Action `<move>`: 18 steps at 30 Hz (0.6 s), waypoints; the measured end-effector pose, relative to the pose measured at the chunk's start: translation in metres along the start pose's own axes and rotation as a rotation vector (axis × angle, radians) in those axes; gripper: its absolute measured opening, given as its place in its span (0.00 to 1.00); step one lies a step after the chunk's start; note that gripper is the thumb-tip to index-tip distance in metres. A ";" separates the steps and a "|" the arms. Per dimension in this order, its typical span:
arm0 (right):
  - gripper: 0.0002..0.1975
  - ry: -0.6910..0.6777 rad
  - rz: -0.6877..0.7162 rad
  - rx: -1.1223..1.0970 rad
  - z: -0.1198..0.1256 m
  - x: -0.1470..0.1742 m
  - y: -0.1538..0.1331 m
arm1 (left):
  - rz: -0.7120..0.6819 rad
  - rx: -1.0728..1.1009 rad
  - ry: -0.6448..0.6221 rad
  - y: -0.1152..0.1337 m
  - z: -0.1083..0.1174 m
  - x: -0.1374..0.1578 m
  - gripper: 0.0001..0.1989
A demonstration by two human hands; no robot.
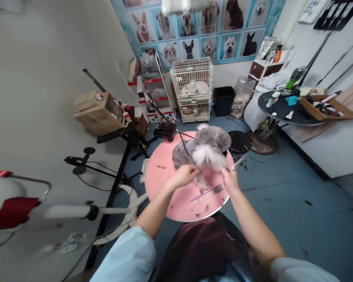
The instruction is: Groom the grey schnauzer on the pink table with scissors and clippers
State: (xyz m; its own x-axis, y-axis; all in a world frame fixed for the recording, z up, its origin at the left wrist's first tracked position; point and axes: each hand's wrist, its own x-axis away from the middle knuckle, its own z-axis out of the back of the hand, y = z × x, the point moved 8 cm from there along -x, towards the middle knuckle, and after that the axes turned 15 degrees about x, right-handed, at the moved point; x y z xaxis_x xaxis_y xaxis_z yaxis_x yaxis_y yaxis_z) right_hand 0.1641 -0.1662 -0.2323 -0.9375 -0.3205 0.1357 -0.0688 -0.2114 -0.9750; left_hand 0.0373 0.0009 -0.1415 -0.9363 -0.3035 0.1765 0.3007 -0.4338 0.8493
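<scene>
A grey and white dog stands on a round pink grooming table, held by a dark loop and lead around its body. My left hand is closed at the dog's near side, by its lower body; what the fingers hold, if anything, is hidden. With my right hand I grip a pair of scissors, whose silvery blades point up and to the right. That hand is close against the white fur on the dog's right side. A purple comb lies on the table below the dog, among dark fur clippings.
A dark round side table at the right bears a bottle, clippers and a cardboard tray of tools. White cages stand at the back beside a black bin. A black stool is behind the grooming table; a white-and-red stand-mounted appliance is at left.
</scene>
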 end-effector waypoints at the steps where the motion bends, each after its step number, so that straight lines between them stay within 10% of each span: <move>1: 0.15 0.050 -0.023 0.018 0.017 -0.004 -0.002 | 0.015 0.030 0.183 -0.005 0.023 0.000 0.15; 5: 0.12 0.238 0.055 0.166 0.088 -0.037 -0.036 | -0.042 0.069 0.315 0.007 0.049 -0.016 0.14; 9: 0.08 0.240 0.185 0.414 0.116 -0.088 -0.097 | -0.375 -0.050 0.236 0.087 0.062 -0.065 0.12; 13: 0.06 0.163 0.260 0.485 0.111 -0.125 -0.140 | -0.482 -0.210 -0.206 0.147 0.032 -0.147 0.11; 18: 0.06 0.111 0.262 0.464 0.100 -0.146 -0.158 | -0.344 -0.295 -0.516 0.139 -0.021 -0.211 0.06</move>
State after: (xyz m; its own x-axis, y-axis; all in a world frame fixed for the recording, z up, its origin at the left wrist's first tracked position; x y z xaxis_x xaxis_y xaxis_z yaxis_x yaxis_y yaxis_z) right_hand 0.3458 -0.1783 -0.0809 -0.9350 -0.3235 -0.1456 0.3067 -0.5309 -0.7900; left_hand 0.2803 -0.0134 -0.0717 -0.9320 0.3042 0.1973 -0.0611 -0.6681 0.7416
